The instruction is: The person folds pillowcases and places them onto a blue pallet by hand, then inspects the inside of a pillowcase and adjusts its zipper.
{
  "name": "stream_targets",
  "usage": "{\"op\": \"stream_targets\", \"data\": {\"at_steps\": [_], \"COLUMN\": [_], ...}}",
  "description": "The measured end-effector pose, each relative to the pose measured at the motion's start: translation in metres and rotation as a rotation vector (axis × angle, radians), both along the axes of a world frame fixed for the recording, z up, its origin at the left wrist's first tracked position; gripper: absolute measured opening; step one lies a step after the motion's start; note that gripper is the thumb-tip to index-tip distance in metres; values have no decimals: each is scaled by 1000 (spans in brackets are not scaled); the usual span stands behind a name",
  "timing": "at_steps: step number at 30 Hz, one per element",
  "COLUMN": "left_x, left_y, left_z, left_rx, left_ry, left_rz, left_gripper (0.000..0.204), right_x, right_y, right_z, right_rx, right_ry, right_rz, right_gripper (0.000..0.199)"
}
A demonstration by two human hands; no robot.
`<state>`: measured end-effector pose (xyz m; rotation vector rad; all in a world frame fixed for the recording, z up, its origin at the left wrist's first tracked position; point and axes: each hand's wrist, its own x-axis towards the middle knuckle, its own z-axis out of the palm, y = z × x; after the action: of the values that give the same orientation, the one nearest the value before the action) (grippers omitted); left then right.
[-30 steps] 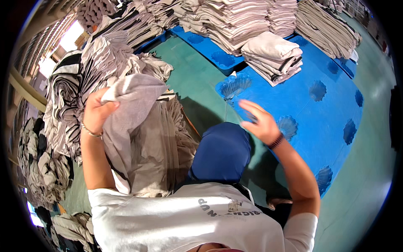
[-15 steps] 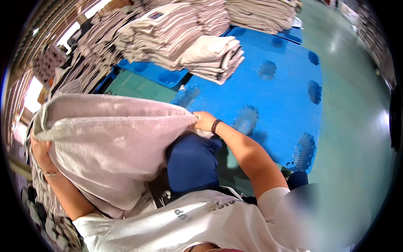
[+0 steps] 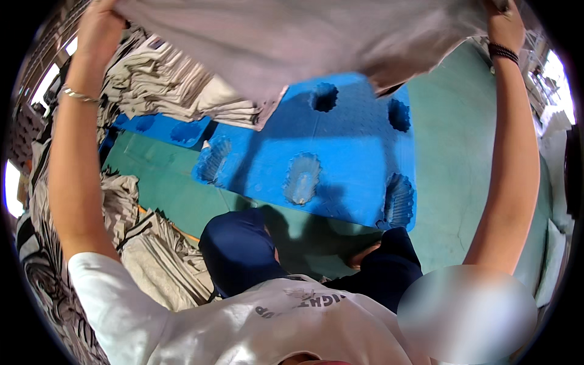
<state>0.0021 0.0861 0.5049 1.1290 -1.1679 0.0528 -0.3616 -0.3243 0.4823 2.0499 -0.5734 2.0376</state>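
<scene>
A large beige-grey cloth [image 3: 292,42] is stretched across the top of the view, raised above the floor. Its upper edge runs out of the picture, and the lower edge hangs loose in a curve. My left hand [image 3: 102,23], with a thin bracelet at the wrist, is closed on the cloth's left end. At the opposite end my right hand [image 3: 506,29], with a dark beaded band, grips the right corner. Both arms are extended forward. Beneath the cloth lies a blue plastic pallet [image 3: 347,164] with round hollows, and the cloth hides its far part.
Folded beige cloths [image 3: 164,82] are stacked at the far left, partly covered by the raised cloth. Loose cloths [image 3: 164,261] lie in a heap beside my left leg. Another blue pallet [image 3: 155,129] shows under the stacks. Green floor [image 3: 447,158] runs along the right.
Both hands have gone up and forward, and my right hand far out to the right. The cloth, earlier bunched low at my left, is now spread wide between them.
</scene>
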Motion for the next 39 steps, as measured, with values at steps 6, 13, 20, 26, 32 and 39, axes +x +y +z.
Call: {"op": "stream_targets", "data": {"at_steps": [6, 13, 20, 26, 32, 39], "left_x": [49, 14, 22, -8, -14, -15], "left_y": [-106, -92, 39, 1, -50, -75], "left_z": [-141, -402, -525, -528, -538, -532], "left_rx": [266, 559, 1105, 1057, 1200, 1170], "left_ry": [106, 774, 1189, 1126, 804, 1020], "left_rz": [343, 69, 511, 213, 329, 377], "left_gripper": [18, 26, 13, 31, 64, 63], "right_x": [-47, -78, -146, -169, -140, -124], "right_y": [-20, 83, 129, 65, 66, 64], "right_z": [-109, -370, -466, -524, -532, -550], "right_rx": [54, 642, 1103, 1634, 2130, 2097], "right_ry": [314, 923, 1075, 267, 192, 3], "right_rz": [-379, -35, 424, 76, 272, 209], "right_gripper": [28, 21, 16, 40, 75, 75]}}
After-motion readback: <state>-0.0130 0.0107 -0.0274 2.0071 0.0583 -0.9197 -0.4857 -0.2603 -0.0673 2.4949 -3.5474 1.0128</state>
